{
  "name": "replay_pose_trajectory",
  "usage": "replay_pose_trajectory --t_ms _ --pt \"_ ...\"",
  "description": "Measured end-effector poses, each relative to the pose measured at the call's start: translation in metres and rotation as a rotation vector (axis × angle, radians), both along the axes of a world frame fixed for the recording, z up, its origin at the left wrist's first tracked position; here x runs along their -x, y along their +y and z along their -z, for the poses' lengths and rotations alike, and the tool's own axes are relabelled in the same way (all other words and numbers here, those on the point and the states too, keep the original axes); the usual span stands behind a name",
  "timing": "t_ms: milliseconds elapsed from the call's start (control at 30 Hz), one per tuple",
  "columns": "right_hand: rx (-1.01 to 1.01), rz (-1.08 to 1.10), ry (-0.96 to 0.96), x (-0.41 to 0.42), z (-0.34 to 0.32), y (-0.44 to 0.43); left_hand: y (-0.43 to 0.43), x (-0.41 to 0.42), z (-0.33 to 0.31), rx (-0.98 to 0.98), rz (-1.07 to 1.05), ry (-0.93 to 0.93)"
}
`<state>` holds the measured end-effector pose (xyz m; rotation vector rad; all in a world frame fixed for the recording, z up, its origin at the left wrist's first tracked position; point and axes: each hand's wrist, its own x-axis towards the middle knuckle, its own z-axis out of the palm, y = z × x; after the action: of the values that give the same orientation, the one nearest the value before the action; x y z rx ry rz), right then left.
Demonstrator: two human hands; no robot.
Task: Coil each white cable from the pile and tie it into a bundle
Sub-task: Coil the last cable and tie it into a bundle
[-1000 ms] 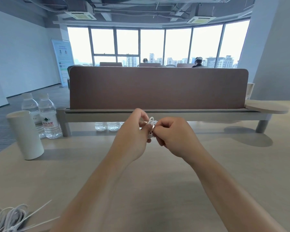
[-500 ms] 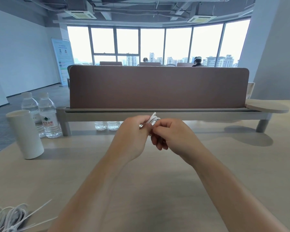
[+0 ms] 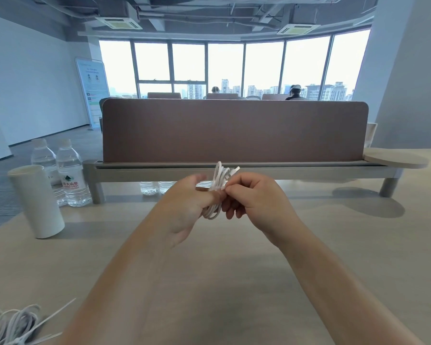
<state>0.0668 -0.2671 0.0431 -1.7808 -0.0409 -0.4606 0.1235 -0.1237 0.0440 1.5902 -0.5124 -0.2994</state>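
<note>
One white cable [image 3: 218, 188] is coiled and held above the counter [image 3: 209, 270], toward twelve o'clock. The left hand [image 3: 184, 202] grips the loops while the right hand [image 3: 254, 197] pinches their middle, apparently tying. At seven o'clock the pile [image 3: 10, 327] waits, so more bundles remain.

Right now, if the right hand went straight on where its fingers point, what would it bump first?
The coiled white cable, which the right hand pinches; its fingers point left into it. Right behind, probably, comes the left hand gripping the same coil.
</note>
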Motion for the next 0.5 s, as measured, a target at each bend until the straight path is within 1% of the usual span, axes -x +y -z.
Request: replay_pose_trajectory --t_ms 67,167,233,400,500 --pt "-0.001 -0.008 0.003 -0.0001 0.0004 -0.0001 0.0005 0.0027 -0.0011 -0.010 0.054 0.021" --pt "0.026 0.004 0.018 0.0008 -0.0006 -0.0010 0.0016 0.0055 -0.0029 0.025 0.036 0.079" --pt "0.084 0.038 0.026 0.0011 -0.0010 -0.0020 0.0026 0.0056 -0.0038 0.033 0.020 0.113" --pt "0.184 0.122 0.036 0.0004 -0.0002 -0.0018 0.0033 0.0026 -0.0036 0.051 -0.018 0.088" --pt "0.188 0.145 0.049 0.0005 -0.0003 -0.0018 0.0031 0.0028 -0.0039 0.060 0.005 0.096"
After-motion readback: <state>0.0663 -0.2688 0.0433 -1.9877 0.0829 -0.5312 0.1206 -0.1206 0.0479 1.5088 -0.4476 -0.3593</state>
